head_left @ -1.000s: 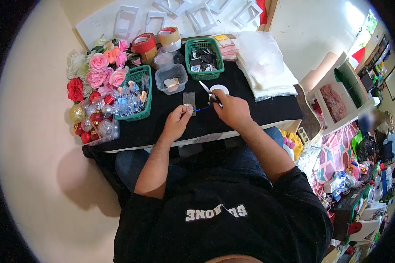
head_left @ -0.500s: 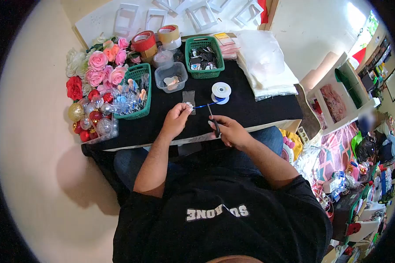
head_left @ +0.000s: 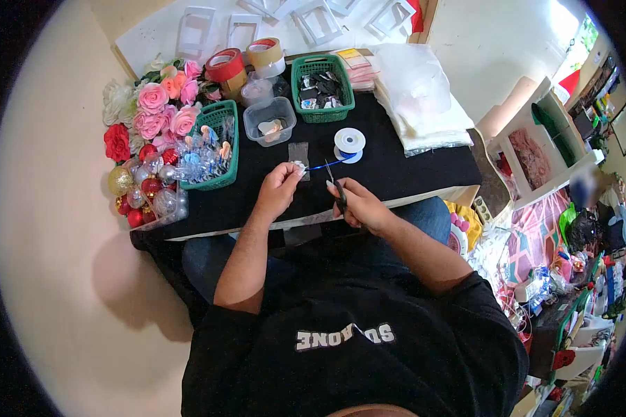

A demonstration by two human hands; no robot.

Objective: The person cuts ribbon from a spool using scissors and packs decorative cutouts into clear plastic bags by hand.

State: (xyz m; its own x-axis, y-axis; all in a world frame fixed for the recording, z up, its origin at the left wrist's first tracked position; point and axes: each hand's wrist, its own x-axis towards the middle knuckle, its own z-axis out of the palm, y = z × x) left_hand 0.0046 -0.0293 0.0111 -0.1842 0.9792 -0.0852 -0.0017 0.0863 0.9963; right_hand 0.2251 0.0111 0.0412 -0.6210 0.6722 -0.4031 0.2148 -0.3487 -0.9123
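My left hand (head_left: 279,189) pinches a small whitish piece (head_left: 299,165) whose details are hidden by the fingers. A blue ribbon (head_left: 318,167) runs from it to a white spool (head_left: 349,143) lying on the black cloth. In my right hand (head_left: 360,206) are black-handled scissors (head_left: 340,197), their blades pointing away from me at the ribbon. Whether the blades touch the ribbon is too small to tell. A small clear packet (head_left: 298,152) lies just beyond my left fingertips.
Beyond the hands stand a clear tub (head_left: 270,132), a green basket of dark pieces (head_left: 322,117) and tape rolls (head_left: 225,65). Flowers (head_left: 151,99), baubles (head_left: 150,184) and another green basket (head_left: 227,175) sit at left. Plastic sheets (head_left: 424,125) lie at right.
My right hand has drawn back from the spool toward me, and the scissors now point at the ribbon. The spool has come into full view. My left hand keeps its hold.
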